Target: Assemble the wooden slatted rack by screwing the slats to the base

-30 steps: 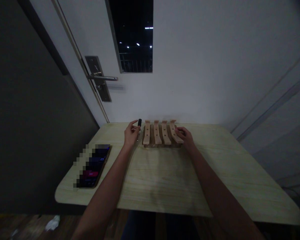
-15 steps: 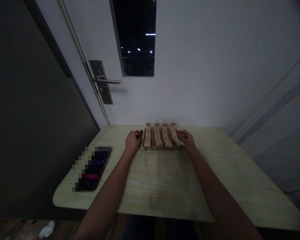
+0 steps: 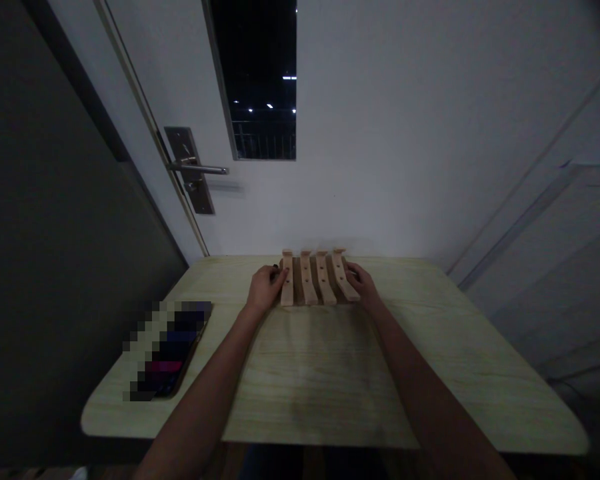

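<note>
A wooden rack stands near the back of the table. Its brown base carries several pale slats, each with round holes and a raised end at the far side. The rightmost slat sits at a slant. At the rack's left end my left hand is closed, its thumb against the leftmost slat. A small black thing shows by those fingers, too little of it to name. My right hand is closed around the rack's right end, with its fingertips partly hidden behind the slanted slat.
On the left of the table lies a phone, partly blurred out. Behind the table's far edge stands a white door with a metal handle and a dark window. A dark panel rises at the left.
My left hand has moved in from beside the rack to grip its left end; the black thing is now mostly covered. The right hand stays at the right end. The whole view has shifted slightly.
</note>
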A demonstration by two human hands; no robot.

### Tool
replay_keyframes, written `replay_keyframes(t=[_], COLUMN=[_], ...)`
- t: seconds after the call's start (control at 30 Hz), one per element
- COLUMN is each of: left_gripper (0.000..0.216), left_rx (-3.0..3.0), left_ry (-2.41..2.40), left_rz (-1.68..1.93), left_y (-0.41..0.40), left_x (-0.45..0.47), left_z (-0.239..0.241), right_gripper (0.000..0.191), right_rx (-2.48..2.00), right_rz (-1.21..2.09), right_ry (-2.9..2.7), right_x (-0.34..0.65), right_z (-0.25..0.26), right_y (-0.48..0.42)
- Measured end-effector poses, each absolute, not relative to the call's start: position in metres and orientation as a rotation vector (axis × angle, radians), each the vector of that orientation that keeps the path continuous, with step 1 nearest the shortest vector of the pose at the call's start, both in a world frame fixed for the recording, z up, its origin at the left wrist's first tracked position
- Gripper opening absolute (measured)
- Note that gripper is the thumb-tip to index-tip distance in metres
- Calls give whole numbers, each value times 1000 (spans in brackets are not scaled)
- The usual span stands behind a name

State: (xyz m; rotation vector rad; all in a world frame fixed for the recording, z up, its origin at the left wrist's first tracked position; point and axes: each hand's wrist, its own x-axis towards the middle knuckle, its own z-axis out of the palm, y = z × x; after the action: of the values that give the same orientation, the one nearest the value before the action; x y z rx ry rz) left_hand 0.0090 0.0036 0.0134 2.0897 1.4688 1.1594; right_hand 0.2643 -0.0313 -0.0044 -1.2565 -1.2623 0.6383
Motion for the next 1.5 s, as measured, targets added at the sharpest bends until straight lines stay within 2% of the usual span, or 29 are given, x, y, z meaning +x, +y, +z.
replay_keyframes(t=[0.13, 0.23, 0.37, 0.53, 0.67, 0.83, 0.97, 1.1, 1.23, 1.5], left_gripper=[39, 42, 40, 40, 46, 73, 69, 67, 68, 67], left_rx=[1761, 1594, 1576, 1591, 1550, 1461, 1426, 1396, 1376, 1390], left_ry=[1116, 908, 901, 930, 875, 805, 829, 848, 831, 829], left_rz=[1332, 1324, 1337, 1356, 1309, 1205, 1228, 1226, 1228, 1220], left_y=[-2, -5, -5, -2, 1, 1, 0, -2, -3, -1], left_x=[17, 22, 25, 26, 24, 21, 23, 26, 27, 26], left_z=[12, 11, 7, 3, 3, 1, 1, 4, 5, 4], right_gripper=[49, 54, 74, 83, 75, 75, 71, 42, 25, 22], right_rx=[-1147, -1034, -1027, -1220, -1266, -1290, -1372, -1690, -1862, -1942], right_rz=[539, 623, 659, 295, 187, 176, -16, -347, -314, -244], right_ry=[-1204, -1242, -1329, -1522, -1601, -1671, -1660, -1541, -1809, -1859], right_x=[257, 251, 248, 247, 242, 244, 240, 219, 195, 186], right_z=[11, 16, 9, 7, 12, 9, 15, 37, 51, 44], right_y=[-36, -38, -38, -42, -47, -46, -50, -69, -85, -82])
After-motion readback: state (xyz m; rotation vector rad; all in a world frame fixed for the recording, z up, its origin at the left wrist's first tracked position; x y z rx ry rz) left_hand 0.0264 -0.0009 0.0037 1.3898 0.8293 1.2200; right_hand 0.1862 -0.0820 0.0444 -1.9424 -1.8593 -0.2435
